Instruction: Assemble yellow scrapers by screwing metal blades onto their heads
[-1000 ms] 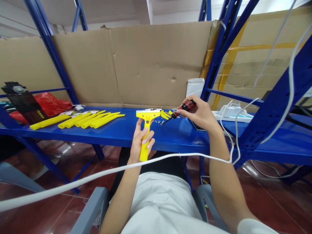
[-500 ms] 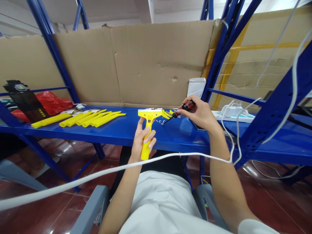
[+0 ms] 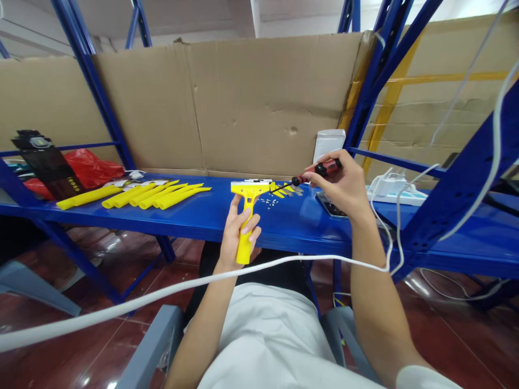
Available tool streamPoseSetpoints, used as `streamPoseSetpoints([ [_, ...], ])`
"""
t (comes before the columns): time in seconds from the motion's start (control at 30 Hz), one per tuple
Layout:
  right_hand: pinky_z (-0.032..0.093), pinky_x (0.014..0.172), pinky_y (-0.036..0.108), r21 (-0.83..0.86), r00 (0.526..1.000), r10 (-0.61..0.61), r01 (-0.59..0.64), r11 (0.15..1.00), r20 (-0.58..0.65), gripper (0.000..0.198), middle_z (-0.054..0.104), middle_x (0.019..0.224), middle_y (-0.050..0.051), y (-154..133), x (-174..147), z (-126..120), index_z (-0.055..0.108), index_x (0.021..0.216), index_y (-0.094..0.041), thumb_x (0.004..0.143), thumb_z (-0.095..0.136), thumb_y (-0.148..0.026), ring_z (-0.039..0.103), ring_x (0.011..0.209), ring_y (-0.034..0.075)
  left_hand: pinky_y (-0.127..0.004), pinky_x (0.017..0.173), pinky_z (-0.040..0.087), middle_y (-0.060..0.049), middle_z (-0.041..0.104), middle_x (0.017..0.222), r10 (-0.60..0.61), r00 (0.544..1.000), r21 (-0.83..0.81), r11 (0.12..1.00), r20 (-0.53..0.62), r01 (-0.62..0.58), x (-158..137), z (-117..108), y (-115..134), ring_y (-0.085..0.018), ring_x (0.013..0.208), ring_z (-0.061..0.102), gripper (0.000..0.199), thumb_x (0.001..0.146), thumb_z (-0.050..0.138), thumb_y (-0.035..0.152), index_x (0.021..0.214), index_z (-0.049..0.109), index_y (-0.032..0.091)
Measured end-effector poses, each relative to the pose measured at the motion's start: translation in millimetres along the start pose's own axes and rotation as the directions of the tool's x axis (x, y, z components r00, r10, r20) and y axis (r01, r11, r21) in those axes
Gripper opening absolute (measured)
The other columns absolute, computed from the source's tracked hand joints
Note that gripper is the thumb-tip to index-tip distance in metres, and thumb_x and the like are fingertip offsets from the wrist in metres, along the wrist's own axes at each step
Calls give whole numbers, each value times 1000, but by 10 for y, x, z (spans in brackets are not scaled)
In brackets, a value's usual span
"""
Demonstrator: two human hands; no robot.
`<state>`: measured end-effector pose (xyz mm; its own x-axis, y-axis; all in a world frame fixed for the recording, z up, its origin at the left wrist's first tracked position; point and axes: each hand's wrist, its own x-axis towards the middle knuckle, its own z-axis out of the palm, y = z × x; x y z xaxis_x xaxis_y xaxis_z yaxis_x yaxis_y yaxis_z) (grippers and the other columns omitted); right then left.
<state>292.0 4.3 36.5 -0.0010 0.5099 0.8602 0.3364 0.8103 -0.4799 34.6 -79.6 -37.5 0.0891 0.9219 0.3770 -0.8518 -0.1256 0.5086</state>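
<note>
Yellow scraper (image 3: 250, 190) clasped left, screwdriver (image 3: 299, 180) pinched right, hands (image 3: 240, 231) (image 3: 344, 181) apart near the bench's edge (image 3: 298, 243).

The bare right hand (image 3: 344, 181) has risen from where it was a second ago, lifting the red-and-black-handled screwdriver (image 3: 318, 172) with its thin dark shaft. The tip, earlier down among the tiny silvery screws (image 3: 270, 202), is now above them, near the right end of the yellow T-shaped scraper's head (image 3: 251, 190). The shaft slants less steeply, and more of the flat dark rectangular device (image 3: 331, 206) shows beneath the hand.
</note>
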Motion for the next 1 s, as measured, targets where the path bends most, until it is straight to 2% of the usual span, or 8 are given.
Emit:
streamPoseSetpoints([
  [0.13,74,78,45,64,987,-106,114,991,-121,44,86,103,2,-10,17,2,64,111,-31,89,98,-45,87,89,29,-7,49,43,-11,68,155,-44,995,-72,997,-87,38,-10,73,10,1,57,47,62,108,59,2,158,58,38],
  [0.27,75,74,43,105,973,-157,176,979,-167,45,87,102,3,-63,23,-3,63,110,-32,89,99,-49,88,87,28,-9,50,46,-14,70,146,-131,980,-96,988,-149,118,-40,134,-14,1,58,50,54,109,57,0,154,59,31],
  [0.43,75,70,40,168,972,-176,201,965,-152,50,87,102,2,-166,14,44,61,109,-32,88,100,-55,88,83,26,-10,48,47,-14,72,135,-184,960,-138,978,-209,158,-111,219,-42,1,55,50,47,112,50,-2,150,57,24],
  [0.6,75,66,37,208,970,-200,227,952,-142,49,87,102,1,-214,9,97,61,109,-31,88,100,-54,86,75,23,-8,49,47,-15,72,136,-244,947,-211,957,-209,200,-146,259,-14,2,55,50,39,114,45,0,143,59,22],
  [0.9,77,74,38,233,969,-210,236,944,-130,48,88,103,2,-181,-3,157,63,110,-31,88,101,-51,89,85,25,-9,48,46,-16,72,139,-251,948,-226,952,-194,206,-140,237,-27,1,56,50,38,115,46,1,142,61,22],
  [1.0,78,82,41,236,972,-218,234,943,-90,51,88,105,2,-176,1,162,63,110,-31,86,102,-54,89,91,27,-9,49,47,-16,72,139,-246,952,-224,953,-183,203,-141,221,-32,1,56,51,37,114,47,1,142,62,21],
])
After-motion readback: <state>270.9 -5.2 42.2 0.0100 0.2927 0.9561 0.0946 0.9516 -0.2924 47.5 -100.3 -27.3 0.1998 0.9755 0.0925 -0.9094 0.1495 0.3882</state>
